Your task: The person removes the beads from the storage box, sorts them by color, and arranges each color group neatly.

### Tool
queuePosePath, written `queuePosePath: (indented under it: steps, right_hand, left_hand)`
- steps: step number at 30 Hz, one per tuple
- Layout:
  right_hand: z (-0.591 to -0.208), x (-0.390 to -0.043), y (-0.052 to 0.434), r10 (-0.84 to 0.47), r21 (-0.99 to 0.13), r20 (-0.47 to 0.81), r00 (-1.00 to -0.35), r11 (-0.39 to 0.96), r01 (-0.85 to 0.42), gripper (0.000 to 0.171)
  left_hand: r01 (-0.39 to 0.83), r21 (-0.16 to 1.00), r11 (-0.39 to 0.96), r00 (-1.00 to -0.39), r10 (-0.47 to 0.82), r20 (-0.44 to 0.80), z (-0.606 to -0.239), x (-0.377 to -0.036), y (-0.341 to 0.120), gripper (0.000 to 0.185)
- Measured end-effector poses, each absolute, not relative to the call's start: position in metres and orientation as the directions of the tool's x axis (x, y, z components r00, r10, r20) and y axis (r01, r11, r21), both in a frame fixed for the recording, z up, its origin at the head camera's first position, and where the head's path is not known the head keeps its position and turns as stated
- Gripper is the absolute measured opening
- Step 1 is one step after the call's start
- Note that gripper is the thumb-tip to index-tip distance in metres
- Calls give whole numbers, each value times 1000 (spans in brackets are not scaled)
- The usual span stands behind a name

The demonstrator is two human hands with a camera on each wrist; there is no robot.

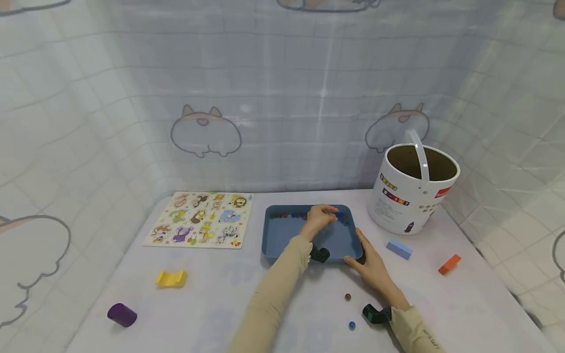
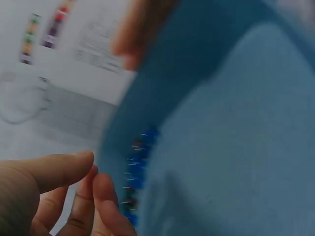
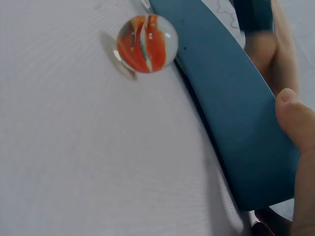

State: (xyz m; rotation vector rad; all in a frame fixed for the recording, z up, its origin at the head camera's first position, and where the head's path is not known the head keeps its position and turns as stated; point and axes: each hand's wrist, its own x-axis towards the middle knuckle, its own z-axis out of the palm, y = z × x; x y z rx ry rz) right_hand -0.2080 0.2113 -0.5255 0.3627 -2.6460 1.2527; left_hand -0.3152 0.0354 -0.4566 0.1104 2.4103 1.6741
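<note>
A blue tray [image 1: 282, 235] lies at the table's middle, with several small marbles [image 1: 293, 214] along its far wall. My left hand [image 1: 327, 213] reaches over that far wall, fingers bunched above the marbles [image 2: 135, 172]. The thumb and fingertips [image 2: 81, 162] nearly meet, and I cannot tell whether anything is between them. My right hand [image 1: 359, 254] grips the tray's near right corner, thumb [image 3: 295, 115] over the tray wall [image 3: 231, 108]. An orange-and-white marble [image 3: 146, 43] rests on the table beside that wall. It also shows as the brown marble [image 1: 347, 296], near a blue marble [image 1: 351, 325].
A white bucket [image 1: 412, 193] with a handle stands right of the tray. An animal peg puzzle [image 1: 200, 219] lies to the left. Loose blocks lie around: yellow [image 1: 171, 278], purple cylinder [image 1: 121, 314], light blue [image 1: 399, 248], orange [image 1: 449, 264]. A curtain hangs behind.
</note>
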Motion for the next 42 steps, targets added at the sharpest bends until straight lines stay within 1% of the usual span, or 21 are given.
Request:
queuePosePath:
  steps: [5, 12, 16, 21, 26, 30, 35, 38, 42]
  right_hand:
    - [-528, -206, 208, -140, -739, 264, -954, 606, -294, 89]
    - [-529, -208, 210, -130, -730, 293, -947, 609, -309, 87]
    - [-528, -207, 208, -135, -722, 305, -943, 613, -321, 87]
    - [-528, -207, 209, -129, -717, 311, -942, 619, -321, 87]
    - [-529, -207, 210, -131, -726, 302, -944, 611, -317, 87]
    - [-530, -204, 208, -129, -733, 281, -951, 611, -300, 87]
    - [-527, -204, 208, -129, -729, 273, -953, 619, -293, 87]
    - [-527, -205, 209, -132, -719, 272, -953, 630, -293, 87]
    - [-526, -207, 209, -129, -726, 277, -952, 621, -295, 88]
  left_hand:
    - [-107, 892, 439, -980, 104, -168, -471, -324, 52, 15]
    - [-147, 867, 475, -970, 104, -222, -472, -330, 68, 7]
    - [-122, 850, 512, -975, 97, -198, -471, -328, 70, 5]
    - [-87, 822, 563, -972, 131, -193, -469, -325, 75, 9]
    - [-44, 783, 620, -971, 156, -178, -468, -323, 78, 4]
    - [-25, 818, 575, -967, 193, -164, -463, -318, 68, 7]
    - [24, 868, 496, -958, 259, -121, -443, -307, 47, 11]
    - [97, 866, 491, -951, 303, -65, -432, -294, 32, 13]
    - [199, 856, 477, -921, 389, -3, -422, -261, 12, 17]
